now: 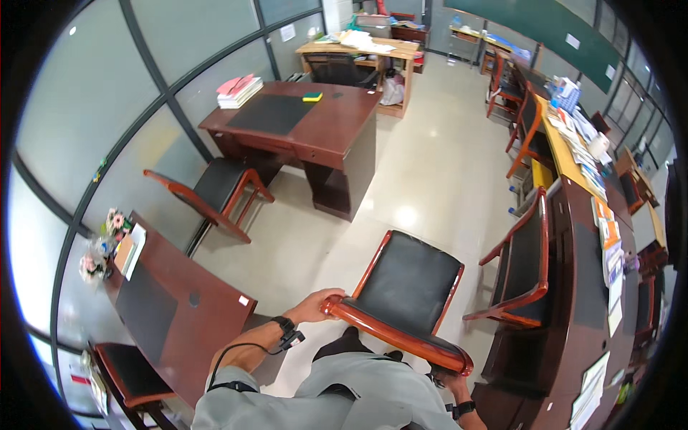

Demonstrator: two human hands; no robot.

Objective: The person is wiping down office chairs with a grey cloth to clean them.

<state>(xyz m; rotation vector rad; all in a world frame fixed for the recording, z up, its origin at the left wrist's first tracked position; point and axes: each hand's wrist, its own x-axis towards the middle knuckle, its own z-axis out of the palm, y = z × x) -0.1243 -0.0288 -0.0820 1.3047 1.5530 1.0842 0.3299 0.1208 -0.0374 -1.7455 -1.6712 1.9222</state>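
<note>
A wooden chair [411,277] with a black padded seat stands right in front of my body, its backrest towards me. My left hand [317,306] grips the left end of the reddish, glossy top rail [395,333]. At the rail's right end my right hand [451,379] holds on from below, partly hidden by the wood. Both wrists carry dark straps, and a small device with a cable sits on the left one. The chair's legs are mostly hidden under the seat.
Left of me stands a dark wooden desk [199,322]; another desk [333,126] with a stack of papers [239,92] is ahead. A second chair [220,193] stands between them. On the right, a chair [518,269] is against a long desk row [588,279]. A tiled aisle [424,156] runs ahead.
</note>
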